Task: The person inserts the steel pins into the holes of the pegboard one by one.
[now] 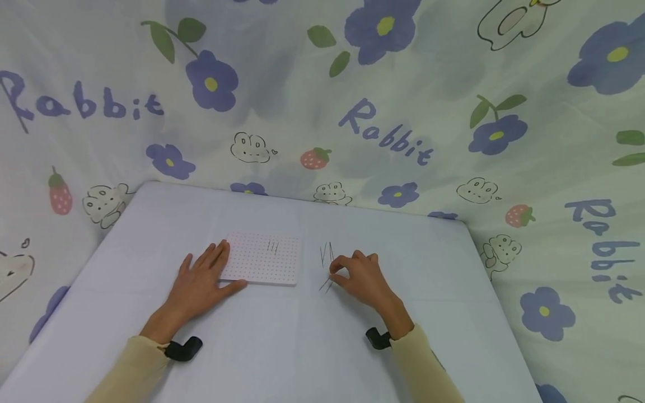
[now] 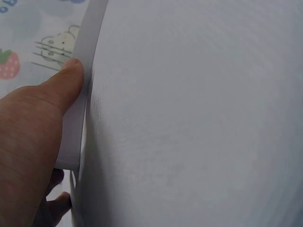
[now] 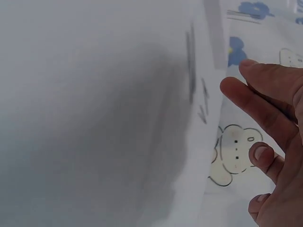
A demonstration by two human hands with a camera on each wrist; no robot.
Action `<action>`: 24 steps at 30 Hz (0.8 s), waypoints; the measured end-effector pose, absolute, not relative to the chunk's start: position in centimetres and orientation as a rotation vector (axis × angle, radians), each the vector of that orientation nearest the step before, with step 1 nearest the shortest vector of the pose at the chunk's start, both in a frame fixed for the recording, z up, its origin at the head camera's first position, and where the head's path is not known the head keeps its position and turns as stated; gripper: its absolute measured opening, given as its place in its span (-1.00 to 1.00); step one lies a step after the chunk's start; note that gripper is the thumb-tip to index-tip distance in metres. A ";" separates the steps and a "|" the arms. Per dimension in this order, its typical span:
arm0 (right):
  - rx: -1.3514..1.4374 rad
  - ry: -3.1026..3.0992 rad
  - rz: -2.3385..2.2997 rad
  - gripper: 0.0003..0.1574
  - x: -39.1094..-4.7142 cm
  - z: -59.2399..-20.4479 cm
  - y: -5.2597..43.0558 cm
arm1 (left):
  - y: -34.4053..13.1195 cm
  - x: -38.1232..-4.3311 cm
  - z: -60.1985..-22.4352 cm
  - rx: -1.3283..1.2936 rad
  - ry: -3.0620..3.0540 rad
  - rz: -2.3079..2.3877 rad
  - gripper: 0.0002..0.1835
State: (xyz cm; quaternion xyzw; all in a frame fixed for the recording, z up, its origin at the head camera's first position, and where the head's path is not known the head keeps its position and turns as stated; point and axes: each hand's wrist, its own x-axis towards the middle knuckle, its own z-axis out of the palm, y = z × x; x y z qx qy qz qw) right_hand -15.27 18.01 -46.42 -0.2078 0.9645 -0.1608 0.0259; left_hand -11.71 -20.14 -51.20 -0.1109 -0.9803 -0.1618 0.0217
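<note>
A white board [image 1: 257, 266] dotted with rows of small holes lies on the table. Several thin dark needle-like sticks [image 1: 272, 247] stand in its upper right part. My left hand [image 1: 201, 280] rests against the board's left side with straight fingers, the thumb along its near edge. Right of the board, more thin sticks [image 3: 191, 66] lie on the table. Just above them is my right hand [image 1: 360, 280], thumb and index finger brought close together. The right wrist view has a small gap between those fingertips [image 3: 232, 86], with nothing visible in it.
A white cloth covers the table [image 1: 242, 347]. Behind and beside it hangs a curtain [image 1: 282, 89] printed with flowers, rabbits and strawberries. Each wrist wears a black device [image 1: 183, 349].
</note>
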 end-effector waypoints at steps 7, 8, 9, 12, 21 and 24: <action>-0.685 2.967 -0.466 -0.82 -14.7 -48.2 18.9 | -20.1 -11.7 -51.3 -0.339 -3.037 -0.496 0.16; -0.685 2.968 -0.466 -0.81 -14.7 -48.4 18.9 | -20.1 -11.7 -51.3 -0.340 -3.035 -0.497 0.16; -0.684 2.968 -0.468 -0.81 -14.7 -48.5 18.9 | -20.1 -11.7 -51.3 -0.341 -3.033 -0.498 0.16; -0.678 2.967 -0.478 -0.78 -14.8 -48.7 18.9 | -20.0 -11.7 -51.2 -0.345 -3.028 -0.497 0.15; -0.684 2.964 -0.476 -0.73 -14.8 -48.7 18.8 | -20.1 -11.6 -51.2 -0.342 -3.024 -0.486 0.15; -0.691 2.971 -0.469 -0.73 -14.8 -48.7 18.8 | -20.1 -11.7 -51.2 -0.344 -3.024 -0.489 0.15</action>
